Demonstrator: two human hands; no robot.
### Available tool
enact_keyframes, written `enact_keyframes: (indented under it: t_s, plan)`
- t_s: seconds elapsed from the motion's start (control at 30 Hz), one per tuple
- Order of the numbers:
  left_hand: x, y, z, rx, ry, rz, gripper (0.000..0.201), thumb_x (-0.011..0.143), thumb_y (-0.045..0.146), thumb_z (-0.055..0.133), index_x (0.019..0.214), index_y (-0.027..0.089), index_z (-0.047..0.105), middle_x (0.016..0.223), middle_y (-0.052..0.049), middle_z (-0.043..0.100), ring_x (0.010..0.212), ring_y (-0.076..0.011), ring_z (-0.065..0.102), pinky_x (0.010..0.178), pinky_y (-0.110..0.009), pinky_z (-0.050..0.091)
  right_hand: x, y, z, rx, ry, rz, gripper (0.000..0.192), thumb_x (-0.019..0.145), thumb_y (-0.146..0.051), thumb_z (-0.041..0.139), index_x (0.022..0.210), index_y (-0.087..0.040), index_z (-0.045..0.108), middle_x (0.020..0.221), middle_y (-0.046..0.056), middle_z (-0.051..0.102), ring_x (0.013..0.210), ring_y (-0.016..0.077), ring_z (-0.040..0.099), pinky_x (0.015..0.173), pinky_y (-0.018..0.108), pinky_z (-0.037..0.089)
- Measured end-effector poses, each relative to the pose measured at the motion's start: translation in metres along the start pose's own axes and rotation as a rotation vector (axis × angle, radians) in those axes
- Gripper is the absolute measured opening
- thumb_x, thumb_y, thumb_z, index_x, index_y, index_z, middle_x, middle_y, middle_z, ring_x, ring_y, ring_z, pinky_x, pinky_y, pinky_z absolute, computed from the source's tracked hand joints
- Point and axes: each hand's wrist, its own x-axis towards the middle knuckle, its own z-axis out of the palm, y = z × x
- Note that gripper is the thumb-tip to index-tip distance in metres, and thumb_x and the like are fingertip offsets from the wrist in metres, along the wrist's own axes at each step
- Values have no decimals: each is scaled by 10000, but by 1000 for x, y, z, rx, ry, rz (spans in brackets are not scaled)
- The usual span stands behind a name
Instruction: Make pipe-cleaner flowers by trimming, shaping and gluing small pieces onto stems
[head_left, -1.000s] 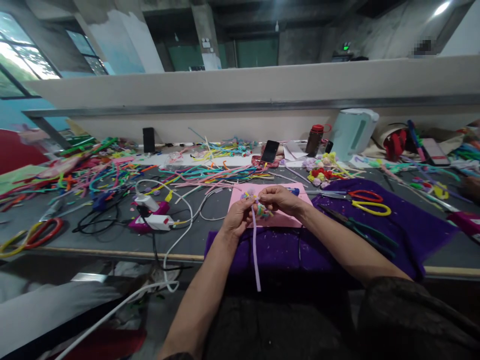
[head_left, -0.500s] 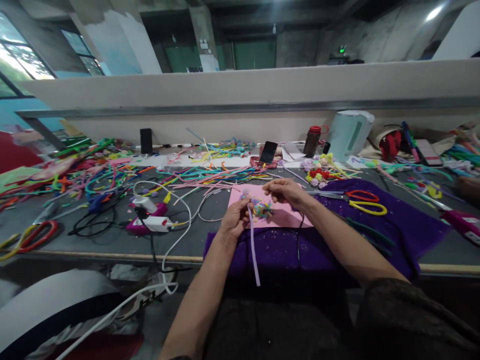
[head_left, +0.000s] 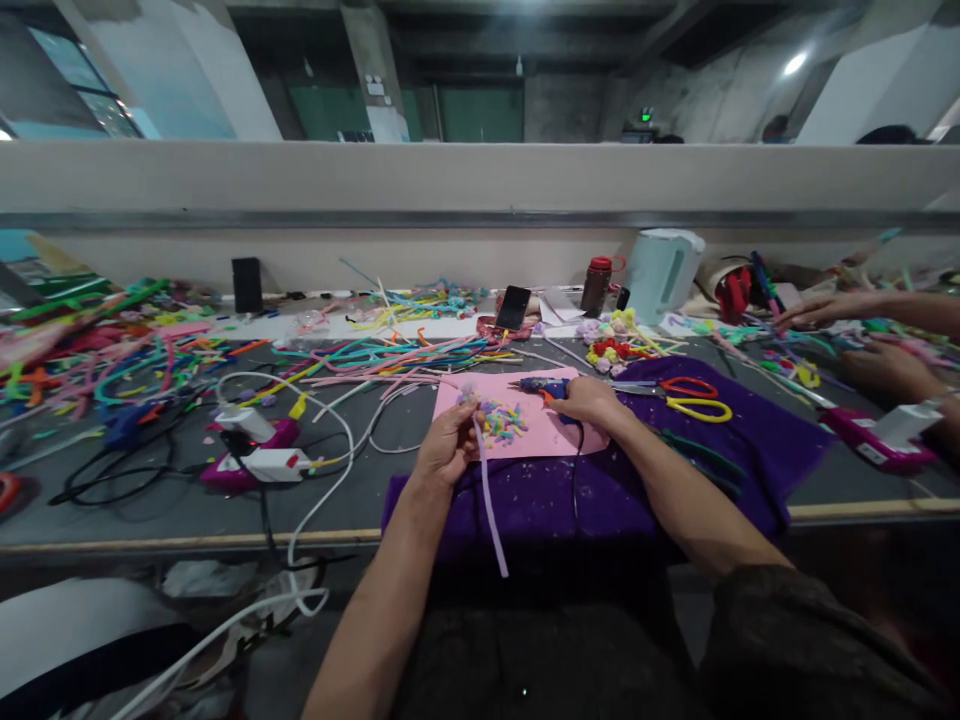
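My left hand (head_left: 448, 440) is closed, pinching a lavender chenille stem (head_left: 490, 500) whose long end hangs down over the purple cloth (head_left: 615, 500). A pale fuzzy tuft (head_left: 466, 392) shows just above those fingertips. In my right hand (head_left: 590, 402) is a blue hot glue gun (head_left: 541, 387) with an orange trigger, its nozzle pointing left towards the left hand. Between the hands, a pink sheet (head_left: 562, 438) carries many short coloured stem clippings (head_left: 504, 424). The black cord of the gun drops across the cloth.
Scissors (head_left: 697, 408) with red and yellow handles lie right of my right hand. Purple power strips (head_left: 229, 472) with white cables sit to the left. Loose chenille stems (head_left: 420, 355), a phone (head_left: 513, 308) and a kettle (head_left: 664, 275) stand behind. Another person's hands (head_left: 889, 370) work at right.
My right hand now grips the glue gun, which I could not make out in it before. The left hand still pinches the stem. The view has turned right, and another person's hands show there.
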Motion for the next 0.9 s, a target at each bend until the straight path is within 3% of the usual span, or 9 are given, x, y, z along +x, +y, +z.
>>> enact_keyframes:
  t_s: [0.17, 0.33, 0.57, 0.9]
  plan:
    - [0, -1, -1, 12, -6, 21, 132, 710, 198, 644, 714, 121, 537, 512, 32, 555, 314, -5, 403, 264, -84, 242, 0, 4, -5, 171, 30, 25, 223, 597, -355, 628, 537, -141, 640, 562, 85, 626, 603, 197, 586, 517, 247, 355]
    - [0, -1, -3, 12, -28, 33, 127, 715, 197, 644, 735, 114, 549, 525, 26, 570, 328, -10, 429, 269, -85, 250, -3, 6, -11, 518, 97, -33, 246, 668, -386, 549, 628, -146, 582, 511, -3, 518, 433, 94, 440, 404, 203, 291]
    - [-1, -2, -6, -58, -70, 60, 151, 699, 210, 658, 728, 122, 540, 524, 37, 545, 348, -10, 405, 275, -89, 234, -12, -9, -9, 938, 77, -151, 310, 680, -481, 549, 696, -175, 504, 570, -40, 455, 428, 68, 372, 365, 186, 282]
    - [-8, 2, -5, -265, -180, 154, 206, 686, 259, 676, 719, 143, 509, 515, 63, 450, 380, -24, 333, 299, -119, 220, -44, -36, -5, 1224, 33, -340, 203, 655, -273, 621, 783, -190, 488, 587, -34, 548, 487, 91, 469, 431, 192, 327]
